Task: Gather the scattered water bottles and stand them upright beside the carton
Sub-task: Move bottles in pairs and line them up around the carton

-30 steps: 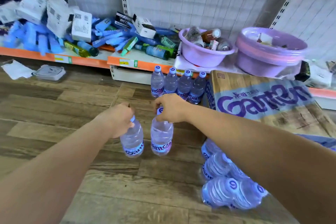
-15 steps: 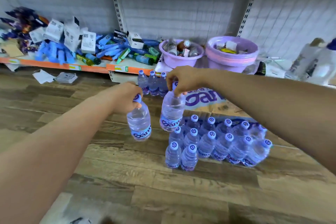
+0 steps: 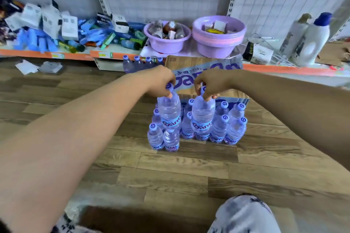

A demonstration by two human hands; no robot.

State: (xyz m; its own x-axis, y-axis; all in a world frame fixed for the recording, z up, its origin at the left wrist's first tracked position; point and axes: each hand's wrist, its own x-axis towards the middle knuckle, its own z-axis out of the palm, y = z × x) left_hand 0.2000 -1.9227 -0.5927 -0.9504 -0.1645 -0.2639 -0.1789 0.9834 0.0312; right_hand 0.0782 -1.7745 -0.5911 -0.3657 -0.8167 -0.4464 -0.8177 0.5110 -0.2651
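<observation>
My left hand [image 3: 161, 81] grips the neck of a clear water bottle [image 3: 169, 111] with a purple cap, held upright in the air. Just to its right, my right hand [image 3: 210, 83] pinches the cap end of a second water bottle [image 3: 202, 117]. Both hang over a cluster of standing bottles [image 3: 217, 130] on the wooden floor, in front of the brown carton [image 3: 191, 62] with purple lettering. Several more bottles [image 3: 136, 63] stand upright to the carton's left, against the shelf base.
Behind the carton runs a low orange-edged shelf [image 3: 284, 69] with two purple basins [image 3: 217, 38], white detergent bottles [image 3: 312, 41] and a heap of blue packets and boxes [image 3: 66, 32]. A paper and plastic lid [image 3: 50, 67] lie on the floor at left. My knees [image 3: 244, 215] show at bottom.
Both hands lifted their bottles off the floor and carried them right and forward, over the standing cluster by the carton. The camera view rose and pulled back.
</observation>
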